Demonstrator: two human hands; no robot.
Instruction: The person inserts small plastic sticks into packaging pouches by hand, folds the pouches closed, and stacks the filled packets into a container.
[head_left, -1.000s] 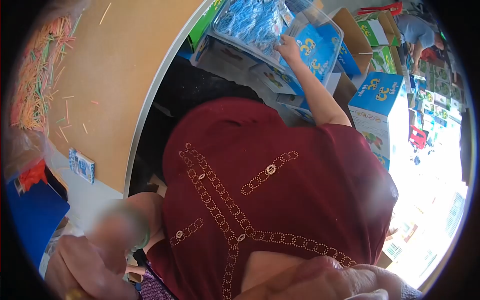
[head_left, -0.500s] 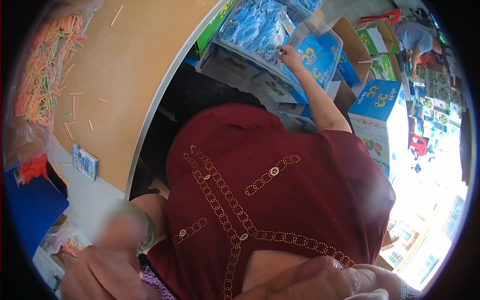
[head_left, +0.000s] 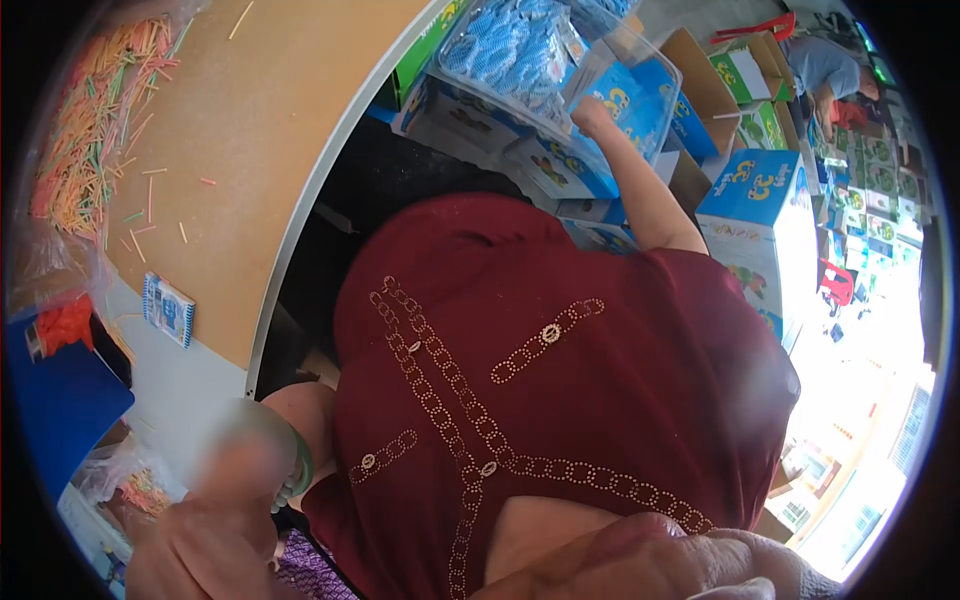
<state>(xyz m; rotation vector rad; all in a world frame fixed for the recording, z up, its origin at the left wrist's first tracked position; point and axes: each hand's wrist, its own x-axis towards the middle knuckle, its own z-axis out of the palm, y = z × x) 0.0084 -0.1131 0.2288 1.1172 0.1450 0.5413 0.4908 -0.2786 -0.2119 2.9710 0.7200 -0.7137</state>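
My right hand (head_left: pixel 592 117) is over a clear plastic tub (head_left: pixel 668 140) at the top. Its fingers look curled closed; whatever they hold, if anything, is hidden. Blue-and-white patterned packets (head_left: pixel 510 55) are heaped in the tub's left part, just beyond the hand. Beside them, under the hand's right side, shows blue printed packaging (head_left: pixel 625 95) with yellow figures. My left hand (head_left: pixel 195 540) is raised close to the camera at the lower left, near a green bangle (head_left: pixel 303 462). Part of it is blurred and its fingers cannot be made out.
Thin coloured sticks (head_left: pixel 95 130) lie piled on the tan table (head_left: pixel 240 150) at left, with a small blue-and-white packet (head_left: pixel 168 310) near its edge. Printed cartons (head_left: pixel 755 195) stand right of the tub. A person (head_left: pixel 825 70) bends over farther back. A blue folder-like object (head_left: pixel 65 400) lies lower left.
My right hand has drawn slightly back and to the right, and its fingers look more curled. The view has shifted a little. My left hand stays raised.
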